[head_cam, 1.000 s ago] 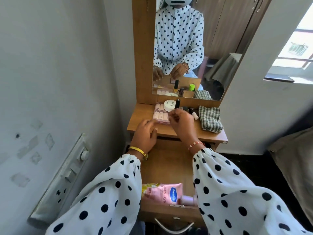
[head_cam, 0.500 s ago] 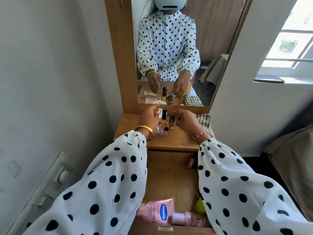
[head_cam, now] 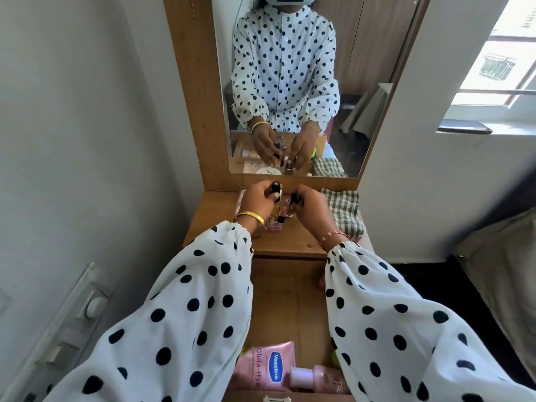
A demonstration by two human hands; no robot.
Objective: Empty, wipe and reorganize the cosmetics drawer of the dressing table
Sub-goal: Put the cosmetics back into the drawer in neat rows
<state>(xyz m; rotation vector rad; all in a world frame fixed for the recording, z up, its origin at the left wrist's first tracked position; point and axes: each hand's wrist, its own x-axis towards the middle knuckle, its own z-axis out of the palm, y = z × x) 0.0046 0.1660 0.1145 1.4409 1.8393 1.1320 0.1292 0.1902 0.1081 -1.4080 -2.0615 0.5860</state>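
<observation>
Both hands work at the back of the wooden dressing table top (head_cam: 290, 242), just under the mirror. My left hand (head_cam: 256, 203) is closed around a small black-capped bottle (head_cam: 275, 188). My right hand (head_cam: 311, 208) grips another small black-capped cosmetic (head_cam: 294, 198). Between the hands stand a few small glass bottles (head_cam: 282, 211), partly hidden by my fingers. Below me the drawer (head_cam: 287, 303) is pulled open, its wooden floor mostly bare. A pink Vaseline tube (head_cam: 265, 368) and a pink bottle with a white cap (head_cam: 319, 378) lie at its near end.
A green checked cloth (head_cam: 345, 211) lies on the table top to the right of my hands. The mirror (head_cam: 298, 82) shows a white round jar and a pink palette behind my hands. A wall switch panel (head_cam: 72, 323) is at the lower left, a bed (head_cam: 504, 274) at the right.
The view has tilted down and drawn closer. Both hands have moved from the table's front edge to the back, closing on small bottles there.
</observation>
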